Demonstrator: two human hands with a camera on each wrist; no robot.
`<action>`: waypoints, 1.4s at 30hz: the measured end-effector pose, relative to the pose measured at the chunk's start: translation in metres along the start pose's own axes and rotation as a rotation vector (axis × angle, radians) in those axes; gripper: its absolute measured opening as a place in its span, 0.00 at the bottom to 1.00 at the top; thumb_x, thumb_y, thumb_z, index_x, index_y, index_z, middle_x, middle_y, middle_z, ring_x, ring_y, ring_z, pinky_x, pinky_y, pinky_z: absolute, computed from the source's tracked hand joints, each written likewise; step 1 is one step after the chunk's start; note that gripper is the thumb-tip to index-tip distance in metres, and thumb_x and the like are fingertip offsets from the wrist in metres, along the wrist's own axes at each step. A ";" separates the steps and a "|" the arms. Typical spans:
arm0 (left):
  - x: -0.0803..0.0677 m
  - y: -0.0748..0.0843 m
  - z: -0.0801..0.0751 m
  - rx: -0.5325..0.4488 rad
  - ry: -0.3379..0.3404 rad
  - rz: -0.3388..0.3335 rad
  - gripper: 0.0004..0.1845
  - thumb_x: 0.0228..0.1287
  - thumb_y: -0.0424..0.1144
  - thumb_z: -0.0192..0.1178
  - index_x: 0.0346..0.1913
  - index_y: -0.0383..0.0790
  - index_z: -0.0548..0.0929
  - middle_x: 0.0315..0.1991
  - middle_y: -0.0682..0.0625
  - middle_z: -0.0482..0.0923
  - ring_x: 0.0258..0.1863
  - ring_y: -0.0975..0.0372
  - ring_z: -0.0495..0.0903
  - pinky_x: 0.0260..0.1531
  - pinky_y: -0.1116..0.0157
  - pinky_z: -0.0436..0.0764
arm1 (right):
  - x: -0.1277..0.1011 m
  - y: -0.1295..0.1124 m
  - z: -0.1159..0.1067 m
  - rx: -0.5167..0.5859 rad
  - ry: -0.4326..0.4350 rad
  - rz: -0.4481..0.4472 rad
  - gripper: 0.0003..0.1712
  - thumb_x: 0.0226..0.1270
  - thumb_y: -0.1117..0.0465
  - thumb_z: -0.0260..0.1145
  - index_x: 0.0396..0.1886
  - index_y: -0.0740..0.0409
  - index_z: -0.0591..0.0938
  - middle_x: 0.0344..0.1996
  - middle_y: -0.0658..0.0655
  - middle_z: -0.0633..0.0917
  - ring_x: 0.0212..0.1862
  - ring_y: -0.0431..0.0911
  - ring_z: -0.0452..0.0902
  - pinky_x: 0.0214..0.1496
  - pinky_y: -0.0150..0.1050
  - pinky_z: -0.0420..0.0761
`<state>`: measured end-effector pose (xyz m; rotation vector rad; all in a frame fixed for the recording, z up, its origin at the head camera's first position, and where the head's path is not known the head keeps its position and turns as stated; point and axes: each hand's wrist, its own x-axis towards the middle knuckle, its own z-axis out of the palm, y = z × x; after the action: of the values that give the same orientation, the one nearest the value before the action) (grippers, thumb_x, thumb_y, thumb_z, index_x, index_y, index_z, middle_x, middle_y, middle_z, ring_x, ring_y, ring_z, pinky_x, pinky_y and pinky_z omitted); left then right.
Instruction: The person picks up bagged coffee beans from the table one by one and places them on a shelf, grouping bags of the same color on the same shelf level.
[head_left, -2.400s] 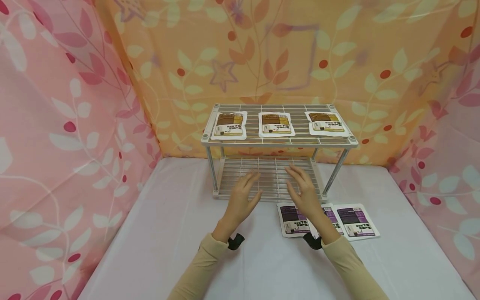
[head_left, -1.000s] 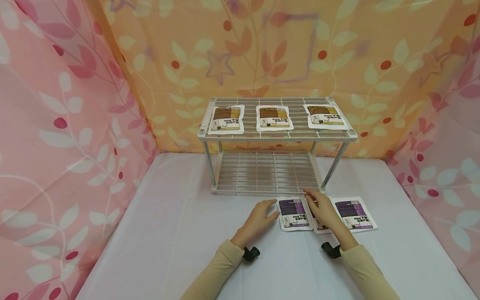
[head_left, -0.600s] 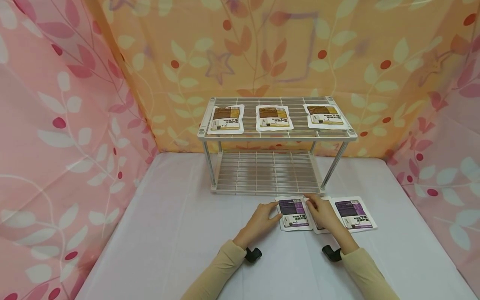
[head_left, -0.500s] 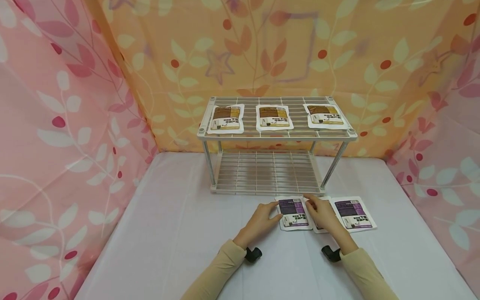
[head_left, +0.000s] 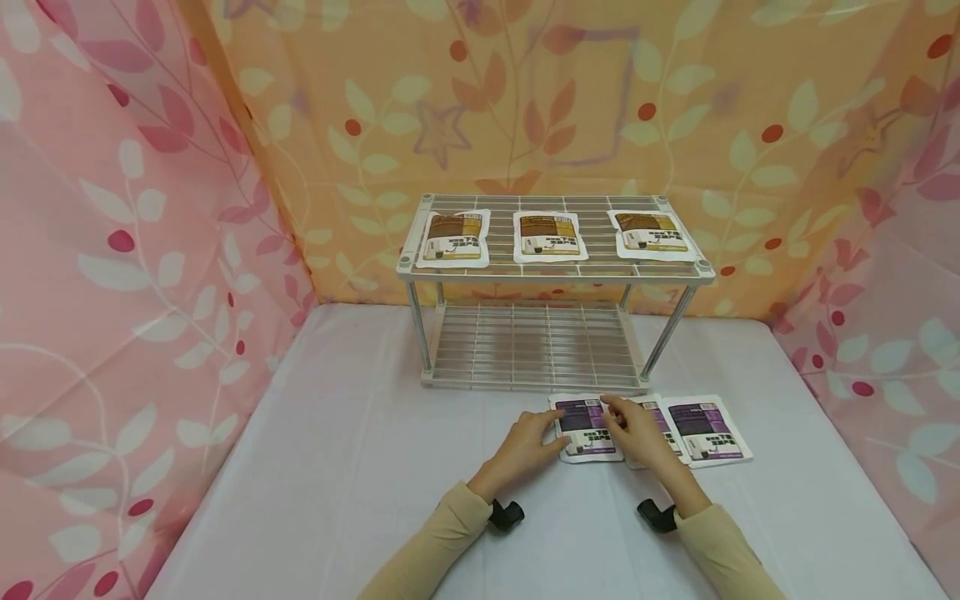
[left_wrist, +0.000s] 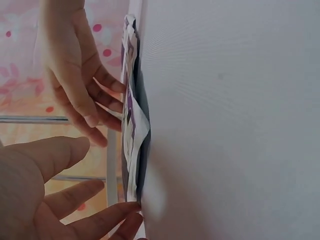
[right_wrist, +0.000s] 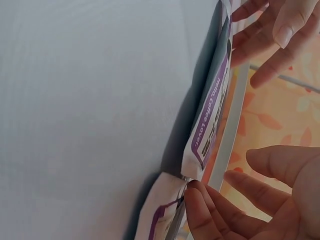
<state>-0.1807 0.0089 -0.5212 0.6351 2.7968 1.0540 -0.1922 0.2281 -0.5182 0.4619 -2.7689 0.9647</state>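
Three white coffee packets with purple labels lie side by side on the white table, in front of the rack. My left hand (head_left: 522,446) is at the left edge of the leftmost packet (head_left: 588,440), its fingers spread and its fingertips touching that edge in the left wrist view. At the packet's other side is my right hand (head_left: 639,433), fingers loosely bent, fingertips at the seam beside the neighbouring packet. It partly covers the middle packet (head_left: 666,423). The right packet (head_left: 707,432) lies untouched. "Hello, Coffee Lover" shows on a packet (right_wrist: 210,112) in the right wrist view.
Behind the packets stands a two-tier wire rack (head_left: 555,272). Its top bears a left brown packet (head_left: 453,239), a centre one (head_left: 550,237) and a right one (head_left: 651,235). The lower shelf (head_left: 532,346) is bare wire. Patterned cloth walls (head_left: 525,92) enclose the table.
Both hands have come down from in front of the lower shelf to either side of the leftmost purple packet. Lately the right hand has edged left, uncovering more of the middle packet.
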 end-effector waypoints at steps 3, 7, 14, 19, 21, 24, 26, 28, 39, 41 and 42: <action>-0.002 -0.002 0.000 -0.012 0.004 0.012 0.25 0.63 0.49 0.57 0.61 0.46 0.73 0.55 0.47 0.77 0.52 0.54 0.74 0.50 0.56 0.74 | 0.000 -0.003 0.002 0.002 -0.002 -0.004 0.19 0.61 0.67 0.61 0.52 0.71 0.77 0.26 0.55 0.76 0.25 0.39 0.65 0.27 0.32 0.67; -0.004 -0.004 0.001 -0.066 0.019 0.045 0.24 0.64 0.47 0.57 0.61 0.45 0.73 0.58 0.47 0.75 0.55 0.54 0.73 0.55 0.56 0.73 | -0.002 -0.008 0.006 0.011 -0.014 0.029 0.20 0.60 0.67 0.63 0.53 0.69 0.77 0.32 0.62 0.78 0.28 0.42 0.70 0.29 0.35 0.70; -0.010 -0.007 -0.002 -0.132 0.056 0.091 0.24 0.62 0.42 0.59 0.61 0.42 0.73 0.57 0.46 0.74 0.52 0.56 0.76 0.53 0.61 0.75 | -0.005 -0.011 0.012 0.024 -0.020 0.067 0.22 0.59 0.66 0.65 0.54 0.67 0.77 0.36 0.65 0.76 0.32 0.46 0.73 0.30 0.36 0.73; -0.014 -0.008 -0.006 -0.147 0.067 0.106 0.24 0.61 0.40 0.61 0.60 0.41 0.73 0.56 0.45 0.74 0.45 0.57 0.78 0.45 0.67 0.78 | -0.006 -0.015 0.014 0.028 0.009 0.041 0.23 0.56 0.67 0.67 0.53 0.67 0.77 0.36 0.66 0.76 0.31 0.47 0.72 0.30 0.37 0.72; -0.014 -0.009 -0.008 -0.155 0.074 0.113 0.24 0.60 0.39 0.62 0.60 0.40 0.74 0.56 0.43 0.74 0.44 0.58 0.78 0.43 0.69 0.78 | -0.006 -0.016 0.015 0.031 0.012 0.043 0.23 0.56 0.66 0.67 0.53 0.67 0.77 0.37 0.66 0.76 0.32 0.48 0.72 0.31 0.38 0.73; -0.013 -0.011 -0.010 -0.181 0.085 0.114 0.24 0.59 0.37 0.63 0.60 0.39 0.73 0.59 0.40 0.71 0.44 0.57 0.78 0.42 0.70 0.79 | -0.004 -0.018 0.016 0.063 0.019 0.043 0.24 0.56 0.66 0.68 0.54 0.66 0.77 0.40 0.68 0.75 0.34 0.51 0.75 0.33 0.41 0.78; -0.012 -0.013 -0.012 -0.191 0.095 0.118 0.25 0.59 0.36 0.63 0.60 0.38 0.73 0.61 0.38 0.69 0.44 0.56 0.78 0.41 0.70 0.79 | -0.003 -0.019 0.018 0.091 0.025 0.043 0.25 0.56 0.66 0.67 0.55 0.66 0.76 0.42 0.69 0.75 0.36 0.54 0.77 0.34 0.44 0.81; -0.011 -0.015 -0.013 -0.196 0.100 0.118 0.25 0.59 0.36 0.62 0.60 0.37 0.72 0.62 0.36 0.67 0.44 0.56 0.78 0.40 0.72 0.79 | -0.001 -0.021 0.019 0.116 0.030 0.035 0.25 0.57 0.66 0.67 0.55 0.67 0.76 0.42 0.70 0.74 0.38 0.58 0.79 0.35 0.46 0.83; -0.007 -0.024 -0.025 -0.160 0.129 0.057 0.27 0.59 0.39 0.63 0.61 0.39 0.72 0.66 0.37 0.63 0.46 0.55 0.78 0.47 0.62 0.78 | 0.013 -0.031 0.027 0.181 0.011 -0.001 0.29 0.56 0.65 0.68 0.57 0.70 0.73 0.50 0.74 0.70 0.40 0.61 0.79 0.34 0.41 0.84; -0.007 -0.025 -0.026 -0.157 0.134 0.055 0.27 0.59 0.39 0.63 0.62 0.38 0.72 0.66 0.37 0.62 0.50 0.53 0.77 0.51 0.59 0.77 | 0.015 -0.033 0.029 0.184 0.003 -0.007 0.30 0.55 0.65 0.69 0.58 0.70 0.73 0.52 0.74 0.70 0.41 0.61 0.78 0.34 0.41 0.84; -0.006 -0.026 -0.027 -0.157 0.137 0.055 0.27 0.59 0.39 0.63 0.62 0.38 0.72 0.66 0.37 0.62 0.53 0.51 0.75 0.54 0.57 0.75 | 0.016 -0.033 0.030 0.185 -0.001 -0.017 0.31 0.54 0.66 0.69 0.58 0.70 0.72 0.52 0.74 0.69 0.41 0.60 0.78 0.35 0.42 0.84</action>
<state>-0.1901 -0.0282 -0.5178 0.6478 2.7851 1.3613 -0.1978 0.1809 -0.5188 0.5108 -2.6840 1.2227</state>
